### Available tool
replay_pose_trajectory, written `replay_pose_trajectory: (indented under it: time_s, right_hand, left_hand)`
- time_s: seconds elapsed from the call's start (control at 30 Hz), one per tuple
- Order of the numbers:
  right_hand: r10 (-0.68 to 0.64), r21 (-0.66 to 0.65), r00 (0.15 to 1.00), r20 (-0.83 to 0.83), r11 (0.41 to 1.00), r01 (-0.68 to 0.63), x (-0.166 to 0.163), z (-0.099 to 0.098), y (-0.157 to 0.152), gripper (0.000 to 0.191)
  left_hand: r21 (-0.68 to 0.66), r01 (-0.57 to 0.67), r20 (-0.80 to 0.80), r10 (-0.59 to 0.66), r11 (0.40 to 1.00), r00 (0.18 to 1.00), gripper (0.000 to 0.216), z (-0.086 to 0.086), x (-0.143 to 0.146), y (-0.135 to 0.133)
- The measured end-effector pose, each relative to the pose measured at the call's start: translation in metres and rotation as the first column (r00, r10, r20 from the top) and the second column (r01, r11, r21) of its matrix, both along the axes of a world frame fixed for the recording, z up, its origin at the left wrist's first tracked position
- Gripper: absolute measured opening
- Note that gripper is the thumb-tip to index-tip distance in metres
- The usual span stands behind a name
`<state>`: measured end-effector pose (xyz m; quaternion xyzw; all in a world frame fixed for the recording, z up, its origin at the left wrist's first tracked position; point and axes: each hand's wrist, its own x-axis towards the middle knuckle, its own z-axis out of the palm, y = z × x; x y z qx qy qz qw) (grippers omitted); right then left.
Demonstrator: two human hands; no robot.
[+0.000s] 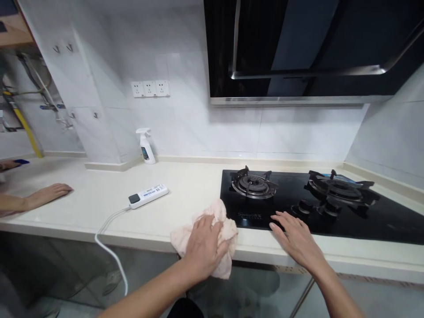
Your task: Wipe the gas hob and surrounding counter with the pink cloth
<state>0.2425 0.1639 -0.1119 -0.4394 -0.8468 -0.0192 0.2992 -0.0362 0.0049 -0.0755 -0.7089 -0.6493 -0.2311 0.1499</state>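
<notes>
My left hand (pixel 206 243) presses a crumpled pale pink cloth (pixel 217 212) against the front edge of the cream countertop (pixel 185 181), its fingers curled over the fabric. Part of the cloth hangs down past the edge. Just to the right lies the black glass gas stove (pixel 281 185), its near left corner close to the cloth. My right hand (pixel 293 234) rests with spread fingers at the stove's front edge, holding nothing. Two stove knobs (pixel 304 206) sit a little beyond its fingertips.
A white power strip (pixel 149 196) lies on the counter, its cord dropping over the edge. A white spray bottle (pixel 145 146) stands by the wall. At far left, another person's hand (pixel 49 195) rests on the counter. A black range hood (pixel 298 48) overhangs the stove.
</notes>
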Motion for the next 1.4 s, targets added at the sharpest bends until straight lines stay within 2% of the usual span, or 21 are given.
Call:
replay_pose_trajectory:
  time_s: [0.3, 0.43, 0.57, 0.67, 0.77, 0.87, 0.93, 0.97, 1.03, 1.13, 1.2, 1.3, 1.4]
  right_hand:
    - [0.014, -0.029, 1.000, -0.025, 0.999, -0.015, 0.003, -0.001, 0.004, 0.057]
    - [0.024, -0.052, 0.999, -0.042, 0.998, -0.026, 0.005, -0.003, 0.004, 0.057]
    - [0.044, -0.076, 0.995, -0.091, 0.996, -0.051, 0.006, -0.004, 0.006, 0.058]
    - [0.065, -0.123, 0.980, -0.189, 0.988, -0.090, 0.010, -0.001, 0.008, 0.058]
    - [0.059, -0.156, 0.926, -0.373, 0.980, -0.125, 0.013, 0.008, 0.006, 0.056]
    - [0.029, -0.107, 0.857, -0.515, 0.989, -0.098, 0.010, 0.022, -0.006, 0.052]
    - [0.078, -0.056, 0.845, -0.529, 0.990, -0.126, 0.000, 0.032, -0.018, 0.047]
    - [0.113, -0.036, 0.848, -0.518, 0.987, -0.154, -0.008, 0.037, -0.024, 0.045]
    - [0.173, -0.015, 0.858, -0.484, 0.978, -0.206, -0.027, 0.044, -0.033, 0.044]
    - [0.220, -0.034, 0.875, -0.431, 0.965, -0.259, -0.060, 0.044, -0.038, 0.047]
    - [0.228, -0.059, 0.909, -0.350, 0.963, -0.264, -0.079, 0.039, -0.038, 0.049]
    - [0.136, -0.070, 0.981, -0.139, 0.987, -0.146, -0.100, 0.035, -0.043, 0.049]
    - [-0.014, -0.043, 0.998, 0.062, 0.999, 0.017, -0.116, 0.042, -0.050, 0.043]
  left_hand:
    - [-0.089, 0.041, -0.065, -0.047, 0.995, 0.997, 0.049, 0.007, 0.034, 0.004]
    - [-0.106, 0.145, -0.120, -0.157, 0.984, 0.980, 0.062, 0.005, 0.050, 0.012]
    - [-0.152, 0.260, -0.105, -0.277, 0.954, 0.955, 0.054, 0.014, 0.059, 0.025]
    - [-0.177, 0.332, 0.016, -0.334, 0.927, 0.942, 0.055, 0.025, 0.056, 0.038]
    - [-0.185, 0.371, 0.104, -0.357, 0.910, 0.928, 0.054, 0.031, 0.049, 0.054]
    - [-0.181, 0.331, 0.109, -0.315, 0.926, 0.943, 0.045, 0.032, 0.045, 0.074]
    - [-0.170, 0.268, 0.112, -0.252, 0.948, 0.961, 0.042, 0.032, 0.043, 0.088]
    - [-0.167, 0.250, 0.131, -0.230, 0.954, 0.964, 0.042, 0.033, 0.042, 0.094]
    - [-0.174, 0.278, 0.268, -0.227, 0.945, 0.936, 0.045, 0.036, 0.039, 0.103]
    - [-0.183, 0.401, 0.524, -0.256, 0.898, 0.812, 0.049, 0.044, 0.027, 0.110]
    - [-0.179, 0.443, 0.623, -0.247, 0.879, 0.742, 0.050, 0.049, 0.014, 0.114]
    - [-0.147, 0.417, 0.727, -0.188, 0.897, 0.661, 0.047, 0.049, -0.007, 0.126]
    - [-0.114, 0.332, 0.797, -0.114, 0.936, 0.593, 0.043, 0.043, -0.020, 0.143]
